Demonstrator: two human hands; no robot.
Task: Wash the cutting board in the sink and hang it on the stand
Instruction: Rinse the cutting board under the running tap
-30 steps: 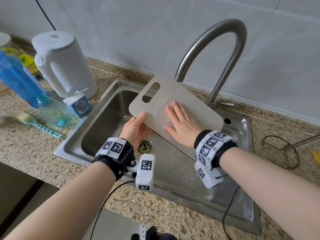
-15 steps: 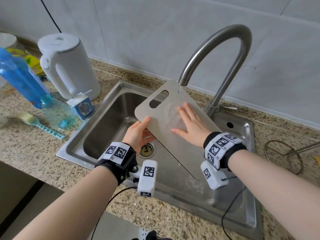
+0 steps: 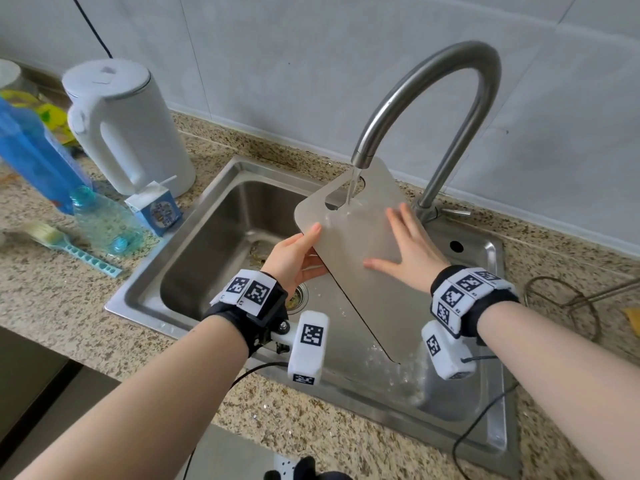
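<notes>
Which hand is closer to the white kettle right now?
Left. The left hand grips the cutting board's edge on the kettle's side; the right hand lies farther away.

Black wristbands [image 3: 474,303] with white coded tags

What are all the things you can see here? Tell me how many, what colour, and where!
cutting board: one, grey, tilted in the sink under the running water
faucet: one, silver, behind the sink
sink: one, steel, set in the counter
kettle: one, white, left of the sink
carton: one, blue and white, by the kettle
bottle: one, clear blue, lying on the left counter
brush: one, teal handle, left counter
wire stand: one, metal, right counter
left hand: one, holds the board's left edge
right hand: one, flat on the board's face
</notes>
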